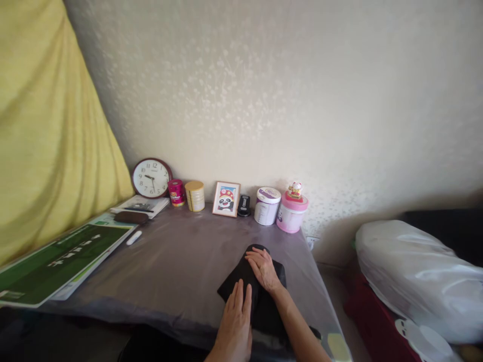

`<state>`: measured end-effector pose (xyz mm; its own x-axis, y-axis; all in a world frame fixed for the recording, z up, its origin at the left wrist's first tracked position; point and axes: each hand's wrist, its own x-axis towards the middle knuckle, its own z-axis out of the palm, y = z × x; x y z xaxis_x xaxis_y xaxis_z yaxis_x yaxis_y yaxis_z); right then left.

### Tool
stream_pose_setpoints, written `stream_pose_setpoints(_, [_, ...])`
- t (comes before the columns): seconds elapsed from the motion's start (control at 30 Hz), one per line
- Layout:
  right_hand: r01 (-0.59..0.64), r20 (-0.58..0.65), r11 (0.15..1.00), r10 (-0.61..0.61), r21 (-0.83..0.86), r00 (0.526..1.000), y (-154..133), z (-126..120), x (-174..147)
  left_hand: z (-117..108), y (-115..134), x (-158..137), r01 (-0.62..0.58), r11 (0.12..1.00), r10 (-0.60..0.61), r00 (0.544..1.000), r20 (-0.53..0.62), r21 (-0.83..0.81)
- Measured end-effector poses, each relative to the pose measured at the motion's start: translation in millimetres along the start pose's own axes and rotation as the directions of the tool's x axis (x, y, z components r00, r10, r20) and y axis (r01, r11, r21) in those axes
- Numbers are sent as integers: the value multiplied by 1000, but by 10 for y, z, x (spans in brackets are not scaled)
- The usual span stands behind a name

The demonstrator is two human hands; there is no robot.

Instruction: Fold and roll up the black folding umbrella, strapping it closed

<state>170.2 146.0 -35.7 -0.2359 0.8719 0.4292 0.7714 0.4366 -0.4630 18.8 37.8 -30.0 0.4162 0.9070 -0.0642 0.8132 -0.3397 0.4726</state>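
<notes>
A black piece of cloth [236, 281], partly folded, lies on the table near its front right part; I cannot tell what kind of item it is. My left hand [237, 309] rests on its lower left part with the fingers stretched out. Farther up, my right hand [263, 269] presses flat on the upper part of the cloth, fingers extended. Both hands are open, and my forearms cover some of the lower cloth.
Along the wall stand a round clock [152, 178], a pink can [176, 193], a yellow canister [195, 196], a framed panda picture [226, 199], and two tubs [267, 207]. Green boards [71, 256] lie left on the table [169, 266]. A white plastic bag [411, 271] sits right.
</notes>
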Motion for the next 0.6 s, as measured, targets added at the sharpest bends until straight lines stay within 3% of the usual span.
stream_pose_setpoints(0.1, [-58, -13, 998, 57, -37, 998, 124, 15, 185, -61, 23, -13, 26, 1000, -25, 999, 33, -18])
stream_pose_setpoints(0.23, [-199, -137, 971, 181, -130, 974, 202, -33, 284, -84, 35, -5, 47, 999, -46, 998, 42, -26])
stream_pose_setpoints(0.33, [-243, -235, 958, 205, -149, 950, 186, -52, 161, -53, 15, 14, 55, 998, -55, 998, 13, -7])
stream_pose_setpoints(0.47, [-165, -263, 981, 135, -97, 955, 162, -5, -143, -26, -17, 26, 60, 998, -61, 998, -22, -21])
stream_pose_setpoints(0.6, [-266, -292, 964, 251, -12, 923, 286, -58, -362, -77, -78, 22, 35, 996, -39, 998, -54, -79])
